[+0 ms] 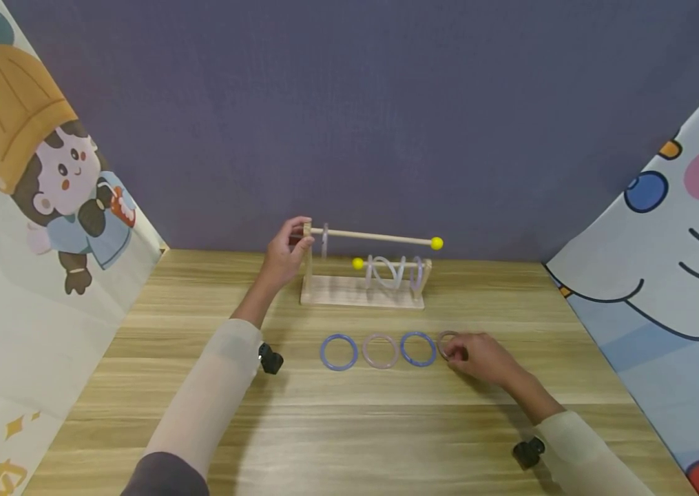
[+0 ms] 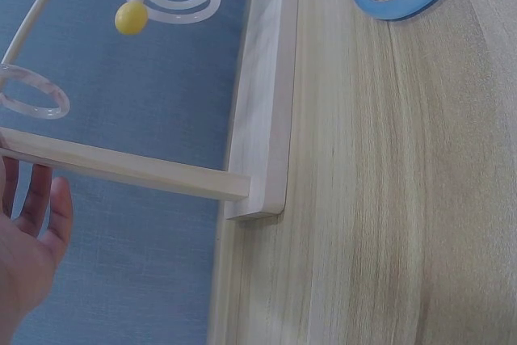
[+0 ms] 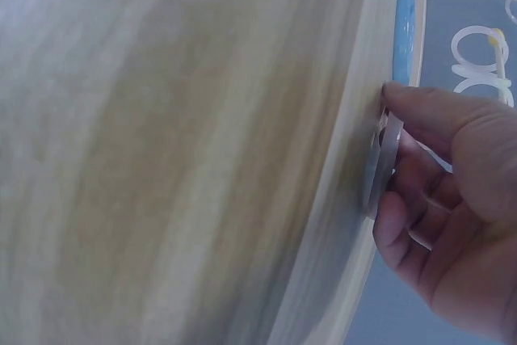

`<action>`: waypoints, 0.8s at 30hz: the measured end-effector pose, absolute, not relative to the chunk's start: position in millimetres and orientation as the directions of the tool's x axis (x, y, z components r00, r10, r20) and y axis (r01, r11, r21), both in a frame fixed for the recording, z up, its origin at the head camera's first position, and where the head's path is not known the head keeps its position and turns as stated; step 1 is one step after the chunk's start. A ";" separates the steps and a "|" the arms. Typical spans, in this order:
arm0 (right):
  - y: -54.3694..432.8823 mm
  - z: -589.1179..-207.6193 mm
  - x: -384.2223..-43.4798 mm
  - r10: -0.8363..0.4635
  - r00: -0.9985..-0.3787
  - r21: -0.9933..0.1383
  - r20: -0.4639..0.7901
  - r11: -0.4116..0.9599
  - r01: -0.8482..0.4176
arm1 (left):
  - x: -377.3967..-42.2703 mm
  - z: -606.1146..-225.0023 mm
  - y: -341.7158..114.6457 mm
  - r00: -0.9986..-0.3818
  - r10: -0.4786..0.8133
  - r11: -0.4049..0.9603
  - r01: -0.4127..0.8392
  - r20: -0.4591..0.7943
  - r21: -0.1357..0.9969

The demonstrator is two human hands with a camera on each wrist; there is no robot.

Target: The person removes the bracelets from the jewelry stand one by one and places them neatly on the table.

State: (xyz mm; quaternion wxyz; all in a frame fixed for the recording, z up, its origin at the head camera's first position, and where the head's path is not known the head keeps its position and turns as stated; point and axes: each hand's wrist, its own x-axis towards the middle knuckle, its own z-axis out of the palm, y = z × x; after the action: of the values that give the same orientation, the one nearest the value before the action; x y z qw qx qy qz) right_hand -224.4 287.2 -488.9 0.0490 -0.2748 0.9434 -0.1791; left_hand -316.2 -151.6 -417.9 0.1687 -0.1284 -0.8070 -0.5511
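My left hand (image 1: 284,256) holds the top of the tall left post of a wooden bangle stand (image 1: 343,292). In the left wrist view its fingers (image 2: 36,199) lie behind the post. One pale bangle (image 1: 325,242) hangs on the upper rod, close to that post. Several white and purple bangles (image 1: 416,275) hang on the shorter lower rod. At the right end of a row on the table, my right hand (image 1: 482,358) pinches a greyish translucent bangle (image 3: 388,163) between thumb and fingers. The bangle is tilted up in the right wrist view, partly hidden by the fingers.
Left of the right hand lie a blue bangle (image 1: 403,350), a pink bangle (image 1: 365,351) and another blue bangle (image 1: 322,353). Yellow balls cap the upper rod (image 1: 380,237) and lower rod. A dark wall panel (image 1: 349,124) rises behind the wooden table (image 1: 349,427).
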 end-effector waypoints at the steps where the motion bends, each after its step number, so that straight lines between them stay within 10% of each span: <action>1: 287.2 -488.7 -224.4 -0.534 -0.845 -0.365 0.004 0.786 -0.499 | -316.0 -417.8 -151.5 -0.910 0.021 0.360 0.394 0.415 0.846; 24: 278.2 -480.1 -227.9 -0.456 -0.890 -0.445 0.021 0.793 -0.417 | -314.8 -417.8 -151.4 -0.910 0.013 0.366 0.390 0.415 0.845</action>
State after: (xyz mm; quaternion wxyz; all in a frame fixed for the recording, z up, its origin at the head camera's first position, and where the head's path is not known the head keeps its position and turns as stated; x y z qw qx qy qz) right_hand -227.9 278.2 -480.1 0.0435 -0.2306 0.9458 -0.2247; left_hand -314.8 -151.4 -417.8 0.1721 -0.1246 -0.8085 -0.5489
